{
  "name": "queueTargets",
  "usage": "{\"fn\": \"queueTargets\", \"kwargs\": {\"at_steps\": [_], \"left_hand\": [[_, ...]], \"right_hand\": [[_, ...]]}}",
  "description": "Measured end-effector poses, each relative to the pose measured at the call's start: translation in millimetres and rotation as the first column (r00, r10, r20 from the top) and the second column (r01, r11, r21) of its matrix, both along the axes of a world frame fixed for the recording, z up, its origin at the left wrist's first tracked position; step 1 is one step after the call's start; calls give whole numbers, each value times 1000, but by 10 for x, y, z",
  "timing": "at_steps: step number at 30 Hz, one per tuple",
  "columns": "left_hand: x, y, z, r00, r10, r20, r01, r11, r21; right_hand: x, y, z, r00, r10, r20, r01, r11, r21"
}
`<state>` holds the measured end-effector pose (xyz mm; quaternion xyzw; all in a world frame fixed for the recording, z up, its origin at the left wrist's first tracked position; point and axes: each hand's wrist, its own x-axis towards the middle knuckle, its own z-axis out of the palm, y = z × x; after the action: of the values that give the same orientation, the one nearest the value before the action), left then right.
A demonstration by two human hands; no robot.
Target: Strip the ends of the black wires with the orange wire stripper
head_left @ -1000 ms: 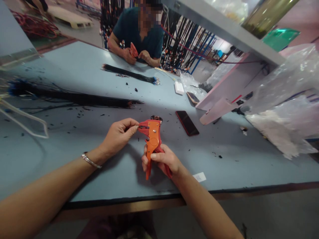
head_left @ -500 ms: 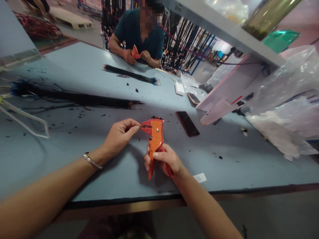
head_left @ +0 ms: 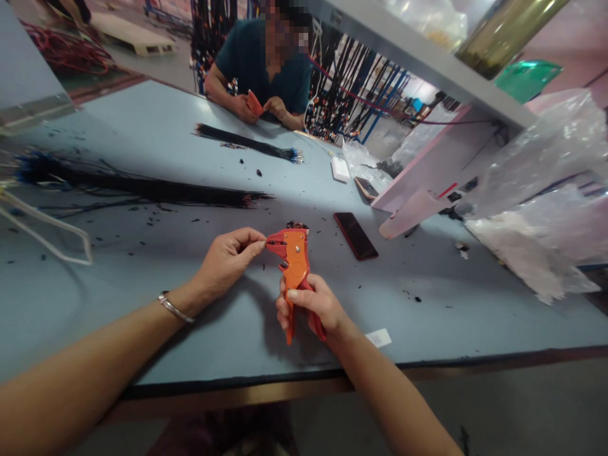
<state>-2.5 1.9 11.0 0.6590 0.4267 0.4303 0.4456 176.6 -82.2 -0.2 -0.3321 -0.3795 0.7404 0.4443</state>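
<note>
An orange and red wire stripper (head_left: 296, 256) is gripped by its handles in my right hand (head_left: 316, 304), its red jaws pointing left. My left hand (head_left: 230, 256) is closed in a pinch right at the jaw tips. What its fingertips pinch is too small to make out. A long bundle of black wires (head_left: 156, 189) lies behind my left hand, with blue ends at the far left. Beyond it rests a shorter black wire bundle (head_left: 247, 142). Small dark scraps sit behind the tool's head.
A dark phone (head_left: 356, 235) lies right of the tool, a white label (head_left: 379, 337) near the front edge. Farther back are a white box (head_left: 340, 169) and another phone (head_left: 366, 188). Plastic bags (head_left: 536, 234) fill the right. A person sits opposite, holding a red-orange object.
The stripper's jaws have drawn closer together and its handles have shifted slightly in my right hand. Across the table, the person's red-orange object has tilted. The whole view has moved slightly.
</note>
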Motion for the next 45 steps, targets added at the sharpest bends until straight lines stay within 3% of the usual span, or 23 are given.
{"fn": "queueTargets", "kwargs": {"at_steps": [11, 16, 22, 27, 31, 37, 40, 43, 45], "left_hand": [[10, 45, -29, 999, 4, 53, -2, 1000, -24], [8, 87, -74, 997, -20, 75, 21, 1000, -17], [-10, 77, -32, 999, 7, 44, -6, 1000, -28], [-37, 103, -43, 997, 81, 21, -80, 996, -38], [-34, 102, -57, 997, 72, 33, -71, 997, -37], [-24, 66, -14, 997, 73, -28, -73, 997, -7], [-10, 17, 18, 991, 43, -124, -35, 997, 68], [21, -58, 19, 974, 2, -228, 36, 986, 162], [39, -105, 7, 964, -2, -265, 58, 977, 205]], "right_hand": [[-134, 17, -36, 992, -62, 107, 59, 998, 26], [-205, 58, -51, 982, -172, 80, 171, 985, 28], [-121, 72, -60, 998, -44, 46, 44, 999, 11], [-8, 69, -48, 995, -76, -61, 75, 997, -13], [70, 84, -27, 989, -115, -89, 115, 993, -4], [108, 80, 18, 991, -131, -32, 131, 991, -11], [104, 106, 13, 978, -208, -4, 208, 978, 3], [114, 125, 22, 937, -338, 89, 330, 939, 94], [131, 115, 59, 882, -399, 251, 358, 913, 195]]}}
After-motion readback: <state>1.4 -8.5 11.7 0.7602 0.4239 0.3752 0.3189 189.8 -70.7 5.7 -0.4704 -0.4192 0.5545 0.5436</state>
